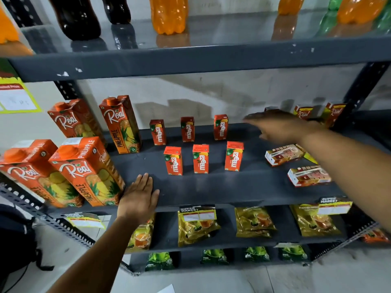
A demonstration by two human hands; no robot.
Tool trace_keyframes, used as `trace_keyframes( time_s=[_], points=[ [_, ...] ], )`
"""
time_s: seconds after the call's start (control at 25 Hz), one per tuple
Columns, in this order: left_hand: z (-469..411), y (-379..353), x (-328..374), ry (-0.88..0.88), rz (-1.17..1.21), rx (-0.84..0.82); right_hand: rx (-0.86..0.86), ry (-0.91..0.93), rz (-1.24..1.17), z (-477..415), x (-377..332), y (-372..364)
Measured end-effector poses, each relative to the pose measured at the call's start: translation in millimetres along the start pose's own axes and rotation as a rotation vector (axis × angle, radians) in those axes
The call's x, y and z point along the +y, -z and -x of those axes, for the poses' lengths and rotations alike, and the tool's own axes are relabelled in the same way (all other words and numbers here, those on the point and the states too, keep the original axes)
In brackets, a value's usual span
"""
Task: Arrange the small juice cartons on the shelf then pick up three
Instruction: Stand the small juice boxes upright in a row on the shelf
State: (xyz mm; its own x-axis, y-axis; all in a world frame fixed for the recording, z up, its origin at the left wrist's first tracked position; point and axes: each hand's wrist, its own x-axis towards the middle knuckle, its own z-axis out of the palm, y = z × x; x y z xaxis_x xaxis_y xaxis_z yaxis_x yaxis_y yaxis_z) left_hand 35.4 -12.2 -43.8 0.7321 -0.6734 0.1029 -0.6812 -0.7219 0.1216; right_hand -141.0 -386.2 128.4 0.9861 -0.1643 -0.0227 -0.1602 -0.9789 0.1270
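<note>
Several small orange Maaza cartons stand upright in two rows on the dark grey shelf (211,189); one front-row carton (200,159) is in the middle. Two small red-and-white cartons lie on their sides at the right, one (284,155) behind the other (309,176). More small Real cartons (303,112) stand at the back right. My left hand (139,197) rests flat on the shelf's front edge, fingers apart, holding nothing. My right hand (279,126) hovers blurred over the back right of the shelf, fingers extended, empty, above the lying cartons.
Tall Real pineapple cartons (88,170) crowd the shelf's left end, beside my left hand. Soda bottles (169,13) stand on the shelf above. Yellow tea packets (254,222) and green packets fill the lower shelves. Perforated metal uprights frame both sides.
</note>
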Motion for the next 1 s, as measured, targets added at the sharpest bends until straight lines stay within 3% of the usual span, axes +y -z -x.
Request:
trace_keyframes(
  time_s=[0.16, 0.32, 0.48, 0.64, 0.8, 1.0],
  points=[
    [33.0, -3.8, 69.8, -0.142, 0.222, 0.243, -0.100, -0.245, -0.136, 52.2, 68.5, -11.3],
    [21.8, -18.5, 215.9, -0.408, 0.246, 0.161, -0.172, -0.383, -0.223, 94.9, 133.9, -40.7],
    [-29.7, -28.9, 311.6, -0.298, 0.111, -0.011, -0.210, -0.406, -0.257, 104.6, 162.1, -72.4],
    [-55.3, -47.1, 337.2, -0.180, 0.018, -0.197, -0.248, -0.476, -0.327, 98.2, 174.3, -112.2],
    [-51.7, -49.9, 335.7, -0.188, 0.012, -0.161, -0.239, -0.521, -0.401, 98.7, 186.9, -121.6],
    [-54.9, -50.6, 335.8, -0.201, 0.009, -0.156, -0.112, -0.326, -0.189, 91.2, 223.5, -79.3]
  ],
)
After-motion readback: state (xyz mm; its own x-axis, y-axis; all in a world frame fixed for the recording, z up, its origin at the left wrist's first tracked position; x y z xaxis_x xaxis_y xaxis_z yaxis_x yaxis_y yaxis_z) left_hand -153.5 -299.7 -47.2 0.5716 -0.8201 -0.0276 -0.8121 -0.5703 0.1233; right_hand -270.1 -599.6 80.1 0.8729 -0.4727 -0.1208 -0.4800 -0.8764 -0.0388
